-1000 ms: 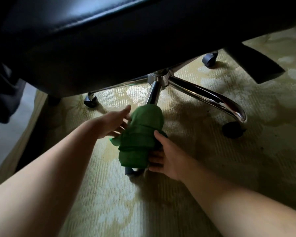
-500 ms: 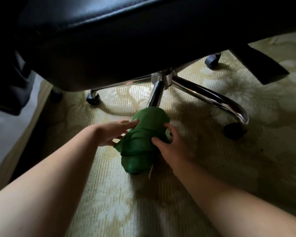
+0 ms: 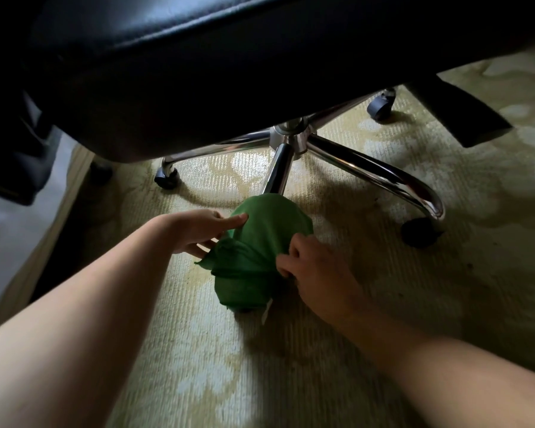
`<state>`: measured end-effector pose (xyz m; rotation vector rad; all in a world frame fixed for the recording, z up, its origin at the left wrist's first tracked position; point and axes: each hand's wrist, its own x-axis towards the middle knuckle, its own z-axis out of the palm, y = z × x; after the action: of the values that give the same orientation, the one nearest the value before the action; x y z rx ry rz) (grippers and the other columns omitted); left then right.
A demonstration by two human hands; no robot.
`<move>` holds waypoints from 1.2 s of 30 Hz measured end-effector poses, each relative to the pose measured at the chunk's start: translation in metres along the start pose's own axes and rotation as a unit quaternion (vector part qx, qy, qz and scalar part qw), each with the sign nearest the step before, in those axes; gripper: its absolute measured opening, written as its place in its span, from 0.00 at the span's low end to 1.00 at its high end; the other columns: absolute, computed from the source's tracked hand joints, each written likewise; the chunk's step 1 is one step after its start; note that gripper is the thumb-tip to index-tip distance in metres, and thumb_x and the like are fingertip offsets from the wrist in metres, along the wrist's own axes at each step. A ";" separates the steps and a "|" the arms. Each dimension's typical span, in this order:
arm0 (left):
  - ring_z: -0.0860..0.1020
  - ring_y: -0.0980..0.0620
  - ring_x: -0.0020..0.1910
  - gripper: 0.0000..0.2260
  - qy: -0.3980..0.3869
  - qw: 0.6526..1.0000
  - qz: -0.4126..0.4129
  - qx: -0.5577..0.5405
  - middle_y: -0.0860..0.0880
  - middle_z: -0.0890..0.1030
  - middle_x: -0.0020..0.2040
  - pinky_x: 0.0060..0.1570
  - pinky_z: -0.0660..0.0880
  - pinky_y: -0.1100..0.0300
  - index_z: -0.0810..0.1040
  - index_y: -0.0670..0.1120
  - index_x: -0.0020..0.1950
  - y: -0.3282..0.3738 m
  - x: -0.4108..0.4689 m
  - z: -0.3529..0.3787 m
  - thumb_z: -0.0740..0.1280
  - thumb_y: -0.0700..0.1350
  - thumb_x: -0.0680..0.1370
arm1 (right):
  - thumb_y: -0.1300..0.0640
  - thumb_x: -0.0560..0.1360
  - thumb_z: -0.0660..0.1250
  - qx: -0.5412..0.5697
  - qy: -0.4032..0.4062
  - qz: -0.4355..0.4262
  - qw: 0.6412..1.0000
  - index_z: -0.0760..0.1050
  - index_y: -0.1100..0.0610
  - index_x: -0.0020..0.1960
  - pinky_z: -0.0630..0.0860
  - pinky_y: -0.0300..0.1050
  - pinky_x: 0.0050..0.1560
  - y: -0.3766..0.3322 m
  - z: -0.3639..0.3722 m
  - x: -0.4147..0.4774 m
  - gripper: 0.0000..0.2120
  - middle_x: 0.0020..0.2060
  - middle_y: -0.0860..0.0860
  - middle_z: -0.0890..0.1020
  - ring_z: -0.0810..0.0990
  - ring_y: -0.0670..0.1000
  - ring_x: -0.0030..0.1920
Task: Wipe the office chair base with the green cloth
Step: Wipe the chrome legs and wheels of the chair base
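The green cloth (image 3: 254, 257) is wrapped over the near leg of the chrome chair base (image 3: 291, 137), hiding that leg's end and most of its caster. My left hand (image 3: 198, 231) holds the cloth's left side, thumb on top and fingers tucked beneath. On the cloth's right side, my right hand (image 3: 317, 270) grips it with curled fingers. Another chrome leg (image 3: 380, 177) runs out to the right and ends at a black caster (image 3: 419, 231).
The black chair seat (image 3: 198, 63) hangs low over the base. A black armrest piece (image 3: 454, 115) hangs at the right. Casters stand at the back left (image 3: 166, 177) and back right (image 3: 380, 106). A pale patterned carpet (image 3: 229, 366) covers the floor, ending at left.
Both hands slid along the cloth-covered leg. My right hand moved up from the cloth's lower end to its middle and now grips with curled fingers. The view has shifted slightly.
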<state>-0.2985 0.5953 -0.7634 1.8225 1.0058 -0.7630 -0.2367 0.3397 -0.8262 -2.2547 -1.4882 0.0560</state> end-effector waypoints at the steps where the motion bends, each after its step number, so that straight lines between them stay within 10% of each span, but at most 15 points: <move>1: 0.82 0.42 0.62 0.39 -0.002 1.000 -0.002 0.005 0.44 0.82 0.64 0.64 0.80 0.41 0.77 0.45 0.71 0.000 -0.001 -0.001 0.66 0.71 0.70 | 0.65 0.70 0.68 0.000 -0.028 -0.006 1.000 0.75 0.51 0.43 0.59 0.42 0.33 0.004 0.002 -0.004 0.10 0.40 0.47 0.65 0.65 0.48 0.40; 10: 0.77 0.54 0.30 0.27 0.079 0.983 0.051 0.160 0.51 0.80 0.31 0.34 0.77 0.62 0.82 0.43 0.41 0.004 -0.005 -0.014 0.68 0.69 0.74 | 0.56 0.80 0.66 0.132 -0.118 0.091 0.980 0.66 0.44 0.56 0.80 0.48 0.44 0.003 0.000 -0.014 0.12 0.50 0.45 0.74 0.76 0.46 0.45; 17: 0.87 0.54 0.47 0.22 -0.014 0.981 0.087 0.175 0.51 0.88 0.46 0.49 0.83 0.56 0.86 0.48 0.52 0.026 -0.021 -0.005 0.67 0.66 0.75 | 0.49 0.78 0.70 0.190 -0.043 0.105 0.975 0.68 0.43 0.64 0.81 0.47 0.49 -0.026 -0.003 0.011 0.17 0.57 0.46 0.72 0.78 0.47 0.52; 24: 0.86 0.50 0.59 0.28 -0.223 0.931 -0.175 0.230 0.50 0.88 0.57 0.50 0.78 0.55 0.83 0.47 0.65 0.018 -0.031 -0.004 0.61 0.68 0.82 | 0.54 0.78 0.70 0.258 -0.086 0.162 0.949 0.70 0.44 0.56 0.79 0.50 0.47 -0.030 0.002 0.006 0.12 0.51 0.46 0.75 0.77 0.48 0.48; 29: 0.83 0.50 0.62 0.36 -0.156 0.944 -0.178 0.230 0.50 0.86 0.63 0.56 0.80 0.49 0.79 0.50 0.70 -0.001 -0.028 -0.009 0.69 0.73 0.71 | 0.50 0.78 0.70 0.334 -0.105 0.226 0.909 0.72 0.47 0.54 0.82 0.52 0.49 -0.032 0.000 0.011 0.08 0.48 0.48 0.80 0.81 0.49 0.46; 33: 0.68 0.43 0.78 0.53 -0.040 0.998 -0.055 0.015 0.46 0.62 0.84 0.66 0.76 0.33 0.52 0.56 0.86 -0.005 -0.018 -0.004 0.75 0.68 0.68 | 0.45 0.79 0.69 0.378 -0.111 0.317 0.863 0.73 0.49 0.51 0.80 0.48 0.46 -0.038 0.001 0.020 0.09 0.45 0.50 0.81 0.80 0.49 0.45; 36: 0.62 0.40 0.81 0.55 0.006 0.997 0.030 -0.071 0.45 0.55 0.86 0.72 0.70 0.34 0.52 0.61 0.85 -0.001 -0.015 0.000 0.78 0.64 0.65 | 0.49 0.80 0.68 0.383 -0.134 0.342 0.848 0.71 0.50 0.50 0.71 0.42 0.37 -0.039 0.004 0.024 0.08 0.43 0.48 0.77 0.76 0.46 0.41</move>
<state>-0.3064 0.5904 -0.7514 1.7298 0.9830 -0.6288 -0.2617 0.3753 -0.8099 -1.9762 -0.4989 1.0214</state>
